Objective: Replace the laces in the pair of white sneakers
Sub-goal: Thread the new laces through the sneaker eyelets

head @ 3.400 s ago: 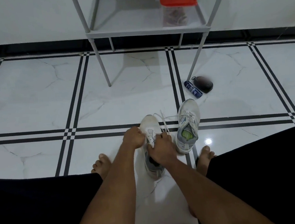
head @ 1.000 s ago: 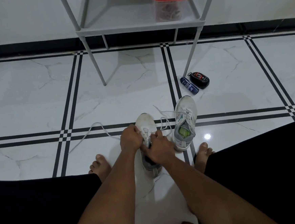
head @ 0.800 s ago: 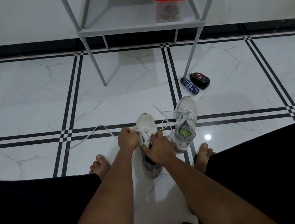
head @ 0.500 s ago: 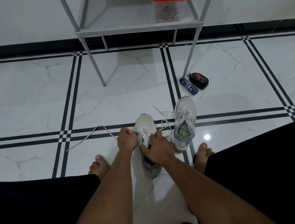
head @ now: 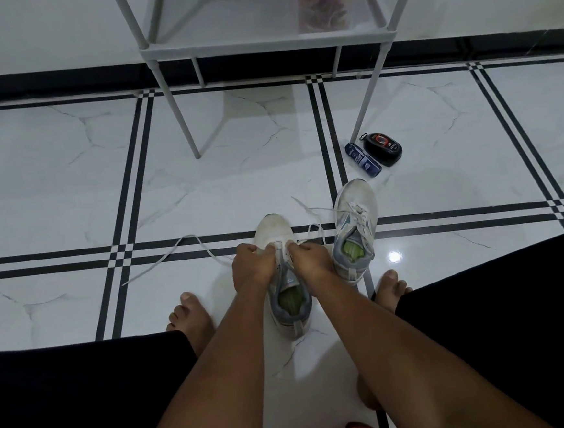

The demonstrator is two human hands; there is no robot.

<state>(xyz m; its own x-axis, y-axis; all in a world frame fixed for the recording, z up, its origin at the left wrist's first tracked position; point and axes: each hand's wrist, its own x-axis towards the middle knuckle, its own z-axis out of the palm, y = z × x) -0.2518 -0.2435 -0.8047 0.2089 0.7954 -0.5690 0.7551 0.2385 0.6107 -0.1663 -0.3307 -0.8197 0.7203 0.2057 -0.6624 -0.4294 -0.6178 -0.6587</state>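
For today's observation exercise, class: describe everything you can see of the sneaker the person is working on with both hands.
The near sneaker is white with grey trim and a green insole, looking like worn mesh and leather. It stands upright on the tiled floor, toe pointing away, between the person's bare feet. The left hand and right hand grip its eyelet edges near the toe. A loose white lace trails from it leftwards across the floor. The second sneaker stands just right of it.

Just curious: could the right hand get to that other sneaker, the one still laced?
Probably yes. The laced sneaker stands just beside the right hand with nothing between them, but that hand is busy on the near sneaker.
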